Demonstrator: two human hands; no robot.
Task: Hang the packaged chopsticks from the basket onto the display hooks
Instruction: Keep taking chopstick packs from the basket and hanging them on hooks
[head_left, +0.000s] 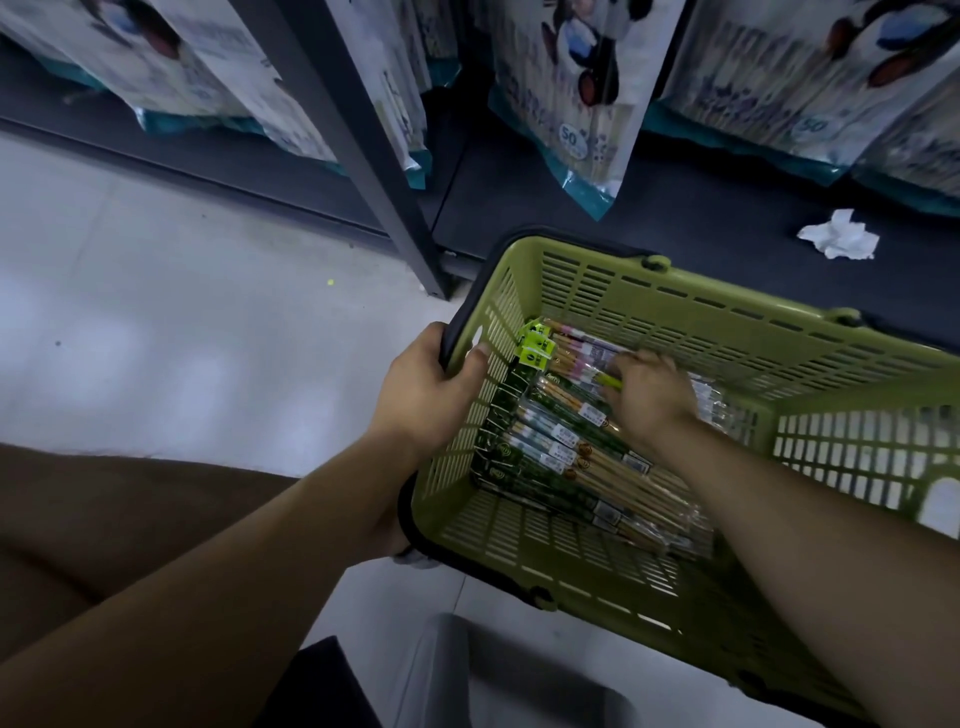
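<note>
1. The left hand (426, 395) grips the dark rim of the green basket (675, 306), with fingers curled over the outside and the thumb down the inner wall. It steadies the basket beside the shelf post (363, 156).
2. The packaged chopsticks (561, 447) lie flat in a loose pile on the basket bottom, none lifted out. The right hand (649, 395) rests on the pile near the far wall.
3. Its fingers are blurred (a yellow-green tab shows just by the thumb), so I cannot tell whether it pinches a pack or only presses on the heap.
4. The packs overlap and their film looks slick, so pulling one may drag its neighbours up and spill them.
5. A grip on the film rather than the header card could let the pack slip, or turn its hang hole away from a hook.
6. No free hook shows, only large hanging bags (566, 104) above, so the reach upward would probably start blind.
</note>
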